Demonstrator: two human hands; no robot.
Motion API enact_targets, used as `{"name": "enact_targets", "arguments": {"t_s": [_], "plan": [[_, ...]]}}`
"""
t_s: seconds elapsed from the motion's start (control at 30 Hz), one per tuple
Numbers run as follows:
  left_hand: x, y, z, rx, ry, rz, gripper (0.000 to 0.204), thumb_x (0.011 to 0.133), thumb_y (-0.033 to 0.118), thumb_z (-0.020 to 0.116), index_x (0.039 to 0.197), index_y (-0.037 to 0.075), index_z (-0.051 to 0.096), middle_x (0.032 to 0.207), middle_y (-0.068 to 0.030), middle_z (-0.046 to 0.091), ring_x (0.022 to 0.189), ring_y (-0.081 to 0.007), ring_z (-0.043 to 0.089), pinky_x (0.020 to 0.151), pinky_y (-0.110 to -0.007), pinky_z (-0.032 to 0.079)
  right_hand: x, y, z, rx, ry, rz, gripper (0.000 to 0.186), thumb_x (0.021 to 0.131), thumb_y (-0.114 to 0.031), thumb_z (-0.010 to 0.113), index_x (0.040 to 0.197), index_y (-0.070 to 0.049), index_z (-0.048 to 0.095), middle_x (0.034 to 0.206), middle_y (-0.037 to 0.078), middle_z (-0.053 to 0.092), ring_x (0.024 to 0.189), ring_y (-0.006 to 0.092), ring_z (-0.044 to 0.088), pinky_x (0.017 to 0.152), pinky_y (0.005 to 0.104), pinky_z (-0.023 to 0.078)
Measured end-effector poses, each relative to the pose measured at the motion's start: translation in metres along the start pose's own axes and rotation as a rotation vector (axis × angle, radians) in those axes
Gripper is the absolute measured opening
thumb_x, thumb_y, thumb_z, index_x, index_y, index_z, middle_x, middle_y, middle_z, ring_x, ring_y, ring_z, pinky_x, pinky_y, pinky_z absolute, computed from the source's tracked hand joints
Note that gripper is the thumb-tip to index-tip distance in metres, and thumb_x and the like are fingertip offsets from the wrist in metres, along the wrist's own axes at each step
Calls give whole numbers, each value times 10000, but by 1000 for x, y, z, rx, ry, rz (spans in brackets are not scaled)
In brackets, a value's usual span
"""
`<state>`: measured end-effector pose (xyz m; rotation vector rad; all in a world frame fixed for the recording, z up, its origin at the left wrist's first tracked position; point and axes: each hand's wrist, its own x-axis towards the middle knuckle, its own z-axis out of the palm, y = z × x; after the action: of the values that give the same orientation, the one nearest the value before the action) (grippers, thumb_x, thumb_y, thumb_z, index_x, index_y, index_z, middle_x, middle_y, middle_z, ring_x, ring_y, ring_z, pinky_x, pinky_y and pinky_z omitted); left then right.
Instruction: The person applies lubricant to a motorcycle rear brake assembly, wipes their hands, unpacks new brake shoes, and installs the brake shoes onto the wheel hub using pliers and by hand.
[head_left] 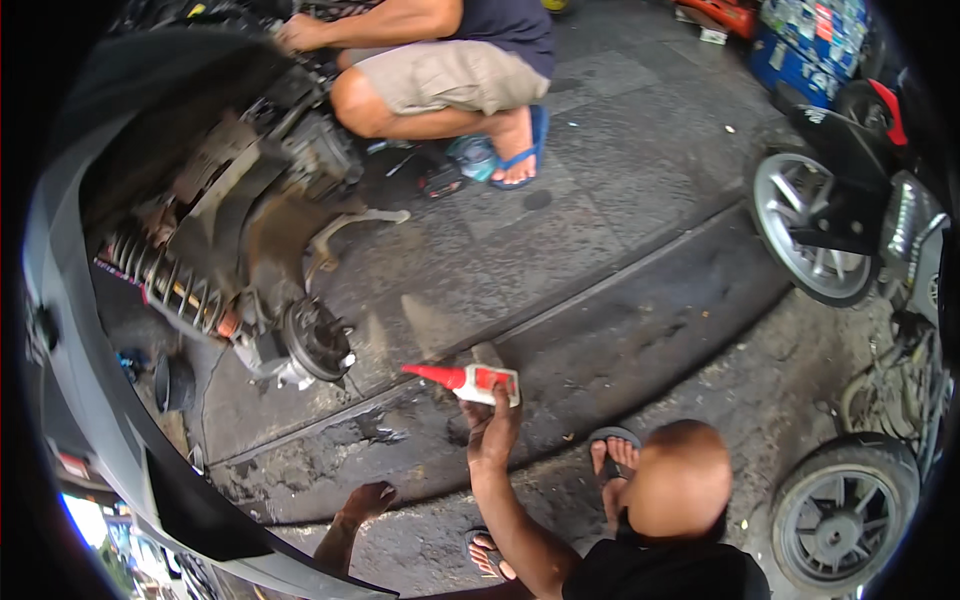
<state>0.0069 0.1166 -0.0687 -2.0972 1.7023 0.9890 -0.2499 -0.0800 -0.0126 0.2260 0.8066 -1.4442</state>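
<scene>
Over the dark, sloping strip along the grey tiled floor's [610, 235] edge, a small white plastic bottle with a red label [492, 384] is held up in the right hand [490, 430]. Fingers and thumb close round its lower body — a hold that seems meant to keep its long, tapered red plastic tip [432, 375] unobstructed. That cone points left, toward the dark, round metal wheel hub [318, 338], well apart from it. Lower and to the left, the left hand [370, 500] hangs near the strip's outer edge, fingers partly curled; I cannot tell whether anything is in it.

Behind the hub, a ribbed steel coil spring [170, 285] slants up to the left, its open turns dusty beside the smooth, curved grey body panel [95, 370]. The tiles look worn and stained, while the ground past the strip is rough and gritty. Near the tiles' far edge, a co-worker in beige shorts [450, 78] squats — probably to bring one hand level with the dark mechanical parts there.
</scene>
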Motion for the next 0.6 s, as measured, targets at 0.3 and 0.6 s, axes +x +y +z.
{"name": "enact_targets", "arguments": {"t_s": [0.3,0.6], "plan": [[-147,-47,29,169,-286,-181,393,906,377,504,1152,74,553,1110,-166,606,947,-320,610,782,-420,501,-86,-78,2,-244,294,50,666,851,-277,550,1409,-225,188,1200,100,503,957,274,584,660,459,546],[-317,146,-31,-218,-277,-193,427,912,360,510,1227,71,506,1145,-152,599,997,-271,593,777,-404,507,-165,-220,62,-905,63,715,422,895,-320,517,1283,-173,440,1056,35,622,809,190,620,547,334,531]]}}
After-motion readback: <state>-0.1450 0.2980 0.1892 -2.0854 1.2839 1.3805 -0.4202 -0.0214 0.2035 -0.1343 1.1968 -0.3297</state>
